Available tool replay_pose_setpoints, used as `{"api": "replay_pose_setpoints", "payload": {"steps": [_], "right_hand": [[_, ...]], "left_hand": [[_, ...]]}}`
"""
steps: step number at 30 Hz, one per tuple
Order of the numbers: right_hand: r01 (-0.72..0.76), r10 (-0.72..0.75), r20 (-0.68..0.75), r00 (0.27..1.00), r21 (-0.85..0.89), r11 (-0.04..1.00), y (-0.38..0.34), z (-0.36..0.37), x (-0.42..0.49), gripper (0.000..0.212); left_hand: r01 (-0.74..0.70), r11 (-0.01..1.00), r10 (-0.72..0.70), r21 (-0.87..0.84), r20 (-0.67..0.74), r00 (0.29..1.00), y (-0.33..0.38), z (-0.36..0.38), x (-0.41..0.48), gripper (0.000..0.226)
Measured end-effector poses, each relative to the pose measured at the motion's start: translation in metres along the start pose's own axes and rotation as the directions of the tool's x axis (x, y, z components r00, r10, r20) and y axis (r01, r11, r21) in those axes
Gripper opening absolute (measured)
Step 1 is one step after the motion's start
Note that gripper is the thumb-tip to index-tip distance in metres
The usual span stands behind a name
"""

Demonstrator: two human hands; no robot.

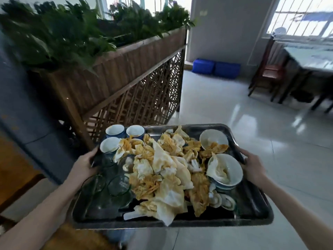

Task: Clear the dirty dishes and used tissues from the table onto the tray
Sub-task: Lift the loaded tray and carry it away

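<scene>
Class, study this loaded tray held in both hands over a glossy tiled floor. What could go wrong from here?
The tissues are heaped high and reach the near rim of the tray; some may slide off. The glasses stand loose near the left hand; a tilt might topple them. The floor looks glossy; a slip would spill everything.

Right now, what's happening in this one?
A person holds a loaded tray by its side rims, the left hand gripping the left rim and the right hand the right. Stained tissues are heaped in the middle, with cups at the far left, glasses at the near left and bowls on the right. The tray is held over a tiled floor beside a wooden planter, not on a table.
</scene>
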State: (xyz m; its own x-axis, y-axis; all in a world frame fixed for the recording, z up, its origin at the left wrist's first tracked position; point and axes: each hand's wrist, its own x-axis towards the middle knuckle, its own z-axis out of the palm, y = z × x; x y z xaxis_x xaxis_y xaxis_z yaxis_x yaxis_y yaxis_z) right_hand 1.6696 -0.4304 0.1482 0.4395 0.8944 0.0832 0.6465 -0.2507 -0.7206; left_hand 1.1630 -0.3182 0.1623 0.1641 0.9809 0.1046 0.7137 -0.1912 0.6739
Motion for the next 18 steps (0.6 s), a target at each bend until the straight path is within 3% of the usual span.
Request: {"api": "replay_pose_setpoints", "payload": {"steps": [7,9,18], "right_hand": [[-0.051,0.050,-0.035,0.998,-0.017,0.999,0.069,-0.097,0.061,0.056],[-0.051,0.055,-0.055,0.997,0.057,0.997,0.085,-0.118,0.079,0.057],[-0.030,0.042,-0.110,0.993,0.107,0.994,0.137,-0.176,0.196,0.063]], "left_hand": [[-0.062,0.998,0.062,-0.007,0.075,0.995,0.105,0.089,0.083,0.072],[-0.066,0.997,0.070,-0.034,0.107,0.992,0.127,0.110,0.111,0.074],[-0.138,0.986,0.150,-0.098,0.133,0.980,0.213,0.192,0.248,0.069]]}}
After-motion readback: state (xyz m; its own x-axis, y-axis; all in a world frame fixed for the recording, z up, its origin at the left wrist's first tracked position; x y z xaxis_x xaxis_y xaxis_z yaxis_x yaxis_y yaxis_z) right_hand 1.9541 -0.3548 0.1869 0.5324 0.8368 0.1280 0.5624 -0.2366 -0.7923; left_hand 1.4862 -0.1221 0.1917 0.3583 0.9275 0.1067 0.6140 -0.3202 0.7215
